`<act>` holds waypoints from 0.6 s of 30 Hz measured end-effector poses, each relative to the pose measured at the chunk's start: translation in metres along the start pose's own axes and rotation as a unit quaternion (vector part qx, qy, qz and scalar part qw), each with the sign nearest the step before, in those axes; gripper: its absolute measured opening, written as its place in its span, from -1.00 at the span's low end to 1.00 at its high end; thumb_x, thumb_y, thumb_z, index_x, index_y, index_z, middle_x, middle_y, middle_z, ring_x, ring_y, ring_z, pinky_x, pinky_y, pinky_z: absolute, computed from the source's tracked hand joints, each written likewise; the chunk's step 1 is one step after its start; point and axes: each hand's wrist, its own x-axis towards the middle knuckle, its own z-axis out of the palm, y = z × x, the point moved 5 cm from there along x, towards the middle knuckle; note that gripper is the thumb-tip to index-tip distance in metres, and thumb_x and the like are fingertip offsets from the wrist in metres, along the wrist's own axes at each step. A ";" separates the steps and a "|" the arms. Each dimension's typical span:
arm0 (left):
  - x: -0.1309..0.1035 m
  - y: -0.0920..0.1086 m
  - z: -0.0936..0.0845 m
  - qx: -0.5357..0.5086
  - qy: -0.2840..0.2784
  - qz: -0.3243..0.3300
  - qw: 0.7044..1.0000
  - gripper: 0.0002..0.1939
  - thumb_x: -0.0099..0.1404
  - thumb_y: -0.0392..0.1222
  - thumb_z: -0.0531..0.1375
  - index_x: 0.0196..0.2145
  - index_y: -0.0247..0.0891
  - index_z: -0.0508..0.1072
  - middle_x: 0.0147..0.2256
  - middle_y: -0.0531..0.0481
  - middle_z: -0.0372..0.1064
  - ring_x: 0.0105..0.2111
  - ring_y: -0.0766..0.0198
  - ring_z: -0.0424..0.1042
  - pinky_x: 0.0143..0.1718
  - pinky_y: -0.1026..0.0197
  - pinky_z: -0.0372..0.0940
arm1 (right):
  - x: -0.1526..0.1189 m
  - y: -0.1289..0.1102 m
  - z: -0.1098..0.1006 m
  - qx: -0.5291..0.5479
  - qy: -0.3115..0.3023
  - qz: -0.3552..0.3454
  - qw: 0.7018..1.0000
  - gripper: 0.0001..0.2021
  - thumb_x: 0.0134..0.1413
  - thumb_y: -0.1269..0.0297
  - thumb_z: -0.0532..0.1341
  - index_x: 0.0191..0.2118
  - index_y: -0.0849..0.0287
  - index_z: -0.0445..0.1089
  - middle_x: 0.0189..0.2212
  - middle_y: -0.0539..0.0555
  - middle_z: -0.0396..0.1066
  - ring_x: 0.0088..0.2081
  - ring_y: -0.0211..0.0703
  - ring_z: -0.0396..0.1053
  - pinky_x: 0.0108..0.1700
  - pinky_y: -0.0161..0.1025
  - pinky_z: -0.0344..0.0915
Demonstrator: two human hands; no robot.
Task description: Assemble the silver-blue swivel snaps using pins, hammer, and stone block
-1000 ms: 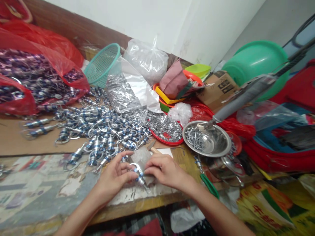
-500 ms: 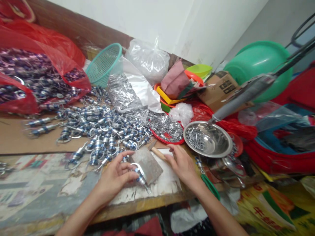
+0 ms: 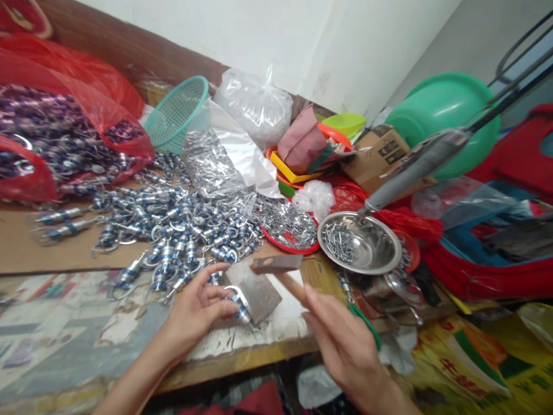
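My left hand [image 3: 199, 305] is closed on a small blue-and-silver metal fitting [image 3: 242, 314] with a flat C-shaped piece at its upper end. The fitting rests at the near left edge of a grey metal block [image 3: 261, 298]. My right hand [image 3: 343, 337] grips the wooden handle of a hammer [image 3: 279, 264]. The hammer's head hangs above the far edge of the block. A heap of similar fittings [image 3: 181, 225] lies beyond my left hand.
A red dish [image 3: 298, 250] of small metal clips and a steel bowl [image 3: 382, 248] of pins stand at the back. A red bag [image 3: 129, 109] of purplish pieces lies far left. Green-handled scissors [image 3: 367, 323] lie at the right, partly behind my right hand.
My right hand has picked the hammer up by its handle and raised its head over the block. My left hand still holds the fitting in about the same place.
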 end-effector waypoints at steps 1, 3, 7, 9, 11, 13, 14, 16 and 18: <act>0.000 0.000 0.000 0.001 0.001 0.001 1.000 -0.31 -0.14 -0.34 0.31 -0.05 -0.20 0.13 -0.54 0.13 0.40 -0.53 0.27 0.42 -0.45 0.18 0.38 | -0.003 -0.003 0.006 -0.008 -0.048 -0.001 0.999 -0.46 0.08 0.56 0.00 0.19 0.08 -0.03 -0.26 0.11 0.38 -0.27 -0.18 0.38 -0.25 -0.30 0.34; 0.001 0.000 -0.001 0.005 0.006 0.004 1.000 -0.31 -0.14 -0.34 0.31 -0.05 -0.20 0.13 -0.54 0.13 0.40 -0.54 0.28 0.41 -0.46 0.19 0.37 | -0.011 -0.003 0.018 -0.026 -0.125 0.021 0.992 -0.47 0.08 0.55 -0.02 0.18 0.09 -0.01 -0.30 0.11 0.39 -0.33 -0.17 0.38 -0.29 -0.27 0.35; 0.001 -0.001 -0.002 0.005 0.008 0.001 1.000 -0.29 -0.15 -0.35 0.31 -0.03 -0.20 0.13 -0.54 0.13 0.41 -0.54 0.27 0.42 -0.46 0.17 0.38 | -0.020 -0.003 0.018 -0.016 -0.079 0.028 0.996 -0.46 0.09 0.56 -0.03 0.19 0.07 -0.03 -0.22 0.14 0.38 -0.26 -0.16 0.38 -0.24 -0.25 0.35; 0.000 -0.001 -0.002 0.004 0.009 -0.003 1.000 -0.28 -0.15 -0.34 0.31 -0.02 -0.20 0.13 -0.54 0.13 0.41 -0.53 0.25 0.42 -0.45 0.14 0.38 | -0.021 0.003 0.022 0.009 -0.095 0.042 0.995 -0.49 0.10 0.53 -0.03 0.18 0.07 0.02 -0.23 0.13 0.39 -0.26 -0.17 0.39 -0.25 -0.27 0.35; -0.002 0.001 -0.003 0.028 0.019 0.001 0.999 -0.32 -0.14 -0.31 0.31 -0.03 -0.22 0.19 -0.52 0.10 0.43 -0.50 0.22 0.44 -0.42 0.13 0.38 | -0.017 0.018 0.026 0.039 -0.096 0.096 0.990 -0.56 0.11 0.46 0.00 0.13 0.08 0.13 -0.21 0.12 0.40 -0.23 -0.16 0.39 -0.21 -0.26 0.35; -0.004 0.005 -0.004 0.104 0.035 0.018 0.994 -0.51 -0.12 -0.27 0.30 -0.16 -0.26 0.37 -0.50 0.03 0.47 -0.46 0.19 0.45 -0.36 0.12 0.36 | -0.009 0.043 0.027 0.065 -0.052 0.166 0.983 -0.62 0.10 0.37 0.05 0.07 0.13 0.22 -0.15 0.13 0.39 -0.15 -0.13 0.37 -0.14 -0.23 0.32; -0.004 0.007 -0.005 0.154 0.046 0.032 0.987 -0.64 -0.11 -0.24 0.29 -0.26 -0.28 0.45 -0.49 0.00 0.48 -0.45 0.17 0.45 -0.32 0.12 0.35 | -0.003 0.056 0.029 0.073 -0.038 0.192 0.978 -0.63 0.08 0.33 0.07 0.05 0.15 0.25 -0.12 0.14 0.39 -0.12 -0.11 0.36 -0.11 -0.22 0.31; -0.005 0.012 -0.005 0.241 0.069 0.074 0.965 -0.84 -0.08 -0.19 0.27 -0.46 -0.25 0.53 -0.47 -0.04 0.50 -0.42 0.14 0.45 -0.28 0.12 0.32 | 0.011 0.077 0.039 0.084 -0.071 0.210 0.972 -0.64 0.06 0.30 0.10 0.01 0.18 0.30 -0.12 0.13 0.40 -0.12 -0.10 0.37 -0.12 -0.22 0.30; -0.006 0.017 -0.004 0.285 0.082 0.136 0.945 -0.90 -0.07 -0.16 0.26 -0.55 -0.20 0.55 -0.45 -0.03 0.50 -0.37 0.14 0.44 -0.26 0.15 0.31 | 0.028 0.092 0.051 0.045 -0.134 0.194 0.971 -0.70 0.07 0.27 0.10 -0.07 0.14 0.37 -0.17 0.08 0.44 -0.19 -0.14 0.40 -0.18 -0.27 0.31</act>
